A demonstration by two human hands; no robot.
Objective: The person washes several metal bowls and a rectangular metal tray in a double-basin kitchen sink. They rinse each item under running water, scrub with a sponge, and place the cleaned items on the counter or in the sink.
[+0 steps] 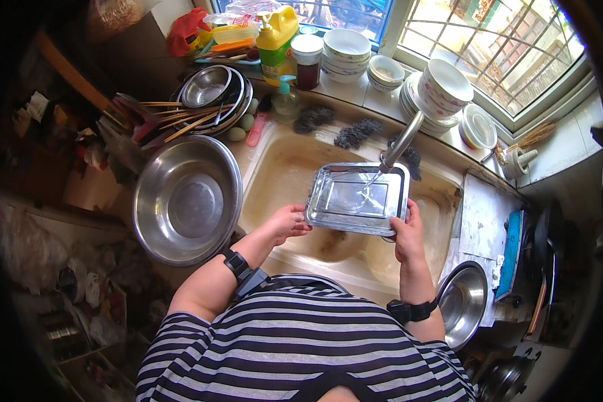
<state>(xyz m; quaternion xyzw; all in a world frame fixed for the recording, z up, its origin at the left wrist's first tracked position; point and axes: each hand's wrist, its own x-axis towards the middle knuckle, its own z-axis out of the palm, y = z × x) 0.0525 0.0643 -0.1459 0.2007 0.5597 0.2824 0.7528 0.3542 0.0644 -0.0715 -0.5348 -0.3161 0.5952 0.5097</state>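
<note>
A rectangular stainless steel tray (321,211) is tilted above the sink (276,171). Water from the metal faucet (404,138) runs onto its surface. My right hand (407,228) grips the tray's lower right corner, thumb on the near rim and fingers behind the right edge. Beside the lower left corner is my left hand (284,223), its fingers apart; whether the fingertips touch the rim I cannot tell. Below the tray, a dark stain shows in the tan basin. Several dark scouring pads (359,133) lie on the sink's back ledge.
A large steel basin (188,201) stands left of the sink, another basin (465,301) at right. Stacked bowls (346,47), plates (414,103) and a yellow jug (276,47) line the windowsill. Chopsticks (196,120) lie across steel bowls at back left, near eggs (236,133).
</note>
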